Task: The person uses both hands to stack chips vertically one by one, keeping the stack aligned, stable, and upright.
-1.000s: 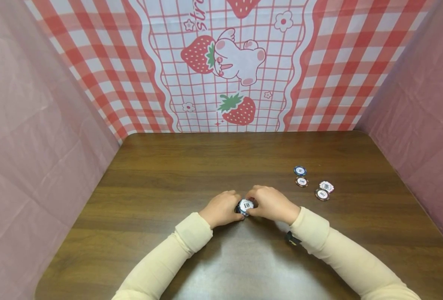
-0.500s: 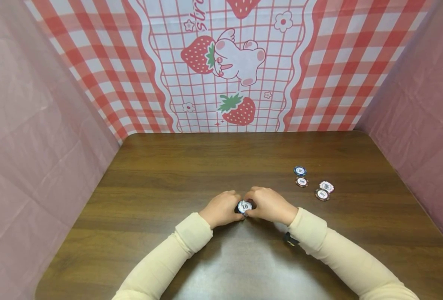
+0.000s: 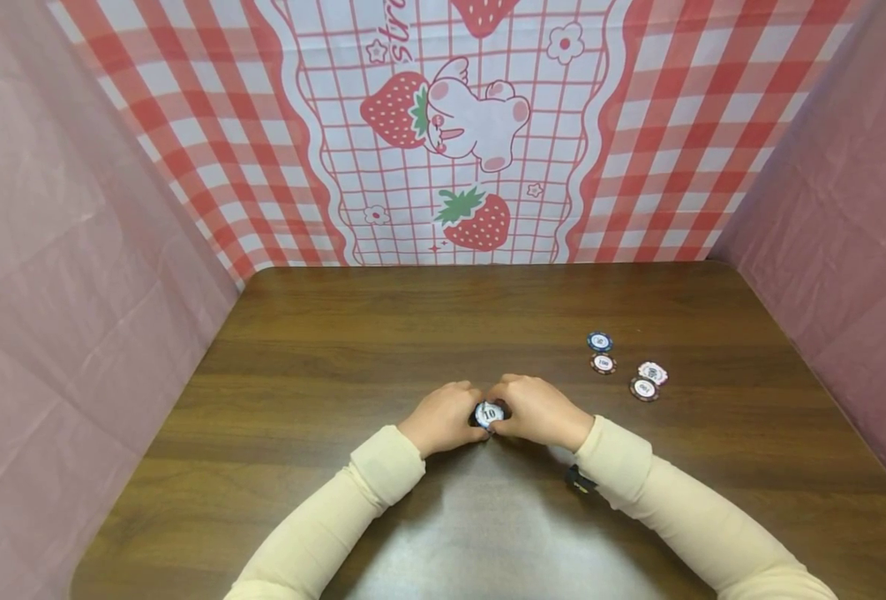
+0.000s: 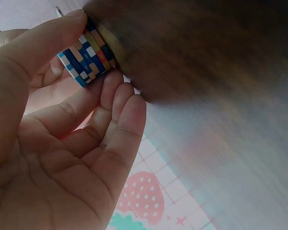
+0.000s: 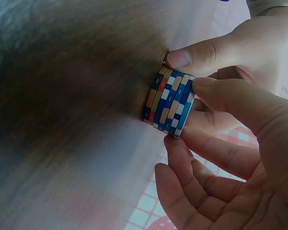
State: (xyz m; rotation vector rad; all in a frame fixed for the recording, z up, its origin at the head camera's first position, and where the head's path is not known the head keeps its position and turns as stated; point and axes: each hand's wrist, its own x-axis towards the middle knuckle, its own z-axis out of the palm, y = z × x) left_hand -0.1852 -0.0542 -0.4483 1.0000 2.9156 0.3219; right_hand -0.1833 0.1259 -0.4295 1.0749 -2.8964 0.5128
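Observation:
A short stack of poker chips [image 3: 490, 415] stands on the wooden table between both hands. Its top chip is white and light blue, marked 10. Blue, tan, red and white edges show along the stack [image 5: 168, 103] in the right wrist view. My left hand [image 3: 443, 417] grips the stack from the left, thumb at the near side and fingers behind. From the right, my right hand [image 3: 542, 410] pinches the top chip's edge between thumb and fingers. Across the stack [image 4: 89, 55] in the left wrist view, both hands' fingers nearly meet.
Several loose chips lie to the right: a blue chip [image 3: 600, 342] by a chip marked 100 [image 3: 603, 363], and a whitish chip [image 3: 653, 372] touching a dark-edged chip [image 3: 645, 388]. A strawberry-print cloth [image 3: 476, 221] hangs behind the table [image 3: 382, 333], with pink cloth at both sides.
My right hand has shifted slightly left and nearer, bringing the chip marked 10 more squarely over the stack. The left hand and the loose chips have stayed put.

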